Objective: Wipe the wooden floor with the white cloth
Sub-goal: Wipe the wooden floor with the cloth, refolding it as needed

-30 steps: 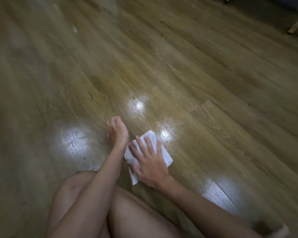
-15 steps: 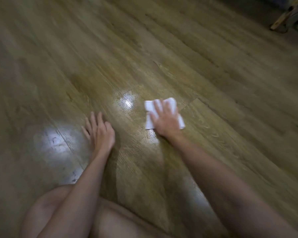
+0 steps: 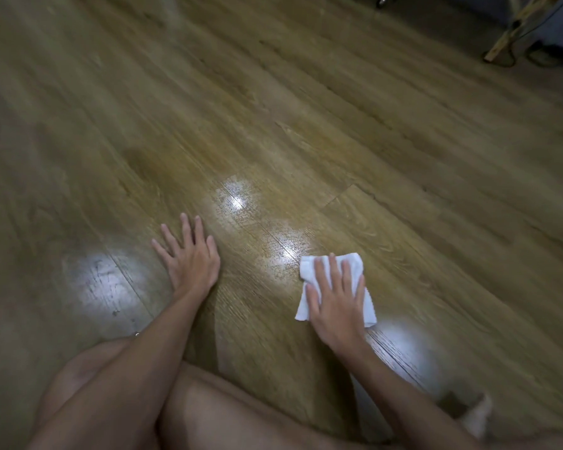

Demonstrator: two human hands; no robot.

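A folded white cloth (image 3: 310, 267) lies flat on the wooden floor (image 3: 273, 125), right of centre. My right hand (image 3: 337, 302) presses down on it with straight, spread fingers and covers most of its middle. My left hand (image 3: 189, 254) rests flat on the bare floor to the left of the cloth, fingers spread, apart from it. Glossy light reflections show on the boards between and beside the hands.
My bare knees (image 3: 137, 401) fill the bottom of the view. A slanted wooden leg (image 3: 514, 27) with dark cables around it and a small castor wheel (image 3: 382, 1) stand at the far top right.
My right hand has drawn the cloth back toward me and to the right. My left hand, curled a second ago, now lies flat on the floor.
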